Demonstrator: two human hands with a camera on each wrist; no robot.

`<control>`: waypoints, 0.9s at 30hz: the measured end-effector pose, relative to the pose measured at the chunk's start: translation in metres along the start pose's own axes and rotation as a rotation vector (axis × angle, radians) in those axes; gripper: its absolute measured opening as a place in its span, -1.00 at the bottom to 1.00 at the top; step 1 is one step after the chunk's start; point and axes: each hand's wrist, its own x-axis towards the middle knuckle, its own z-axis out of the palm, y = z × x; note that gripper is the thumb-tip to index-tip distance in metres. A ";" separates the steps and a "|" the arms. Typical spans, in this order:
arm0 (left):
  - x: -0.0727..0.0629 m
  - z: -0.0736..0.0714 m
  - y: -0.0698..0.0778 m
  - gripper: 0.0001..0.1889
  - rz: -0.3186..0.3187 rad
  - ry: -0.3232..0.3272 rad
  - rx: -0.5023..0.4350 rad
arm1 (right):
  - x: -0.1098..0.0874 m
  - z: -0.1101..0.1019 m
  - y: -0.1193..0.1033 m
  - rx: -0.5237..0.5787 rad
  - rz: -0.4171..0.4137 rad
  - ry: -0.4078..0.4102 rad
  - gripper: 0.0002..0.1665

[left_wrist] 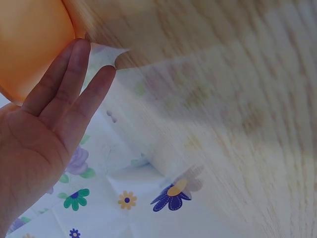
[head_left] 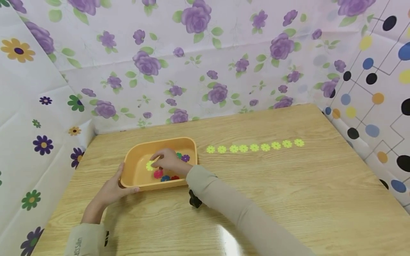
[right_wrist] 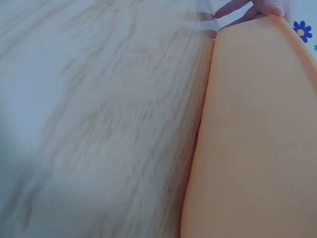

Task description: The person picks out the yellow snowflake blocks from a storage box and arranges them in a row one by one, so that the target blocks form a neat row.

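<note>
On the left part of the table stands an orange plastic tub (head_left: 134,161). The left hand (head_left: 110,190) holds its front left corner, thumb along the front wall and fingers against the left side; in the left wrist view those fingers (left_wrist: 69,89) look nearly straight. Inside the tub, the right hand (head_left: 169,160) pinches a yellow flower-shaped piece (head_left: 149,165) at its fingertips. Around it lie a pink piece (head_left: 158,173), a blue one (head_left: 165,178), a red one (head_left: 174,177), a green one (head_left: 179,155) and a purple one (head_left: 185,158). The right wrist view shows only the tub's outer wall (right_wrist: 252,124) and the left hand.
To the right of the tub, several yellow flower-shaped pieces (head_left: 254,147) lie flat in a row on the wooden table (head_left: 288,192). Patterned sheets (head_left: 192,71) hang behind and on both sides. A dark object (head_left: 194,200) shows beneath the right sleeve (head_left: 224,199).
</note>
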 end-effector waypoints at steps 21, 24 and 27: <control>0.001 -0.001 -0.001 0.23 -0.011 -0.002 -0.016 | -0.033 -0.062 -0.012 0.053 -0.060 -0.040 -0.75; 0.001 -0.001 -0.001 0.23 -0.010 -0.001 -0.014 | -0.039 -0.071 -0.012 0.080 -0.045 -0.047 -0.74; 0.001 -0.001 -0.002 0.23 -0.008 -0.002 -0.016 | -0.045 -0.080 -0.011 0.081 -0.045 -0.060 -0.71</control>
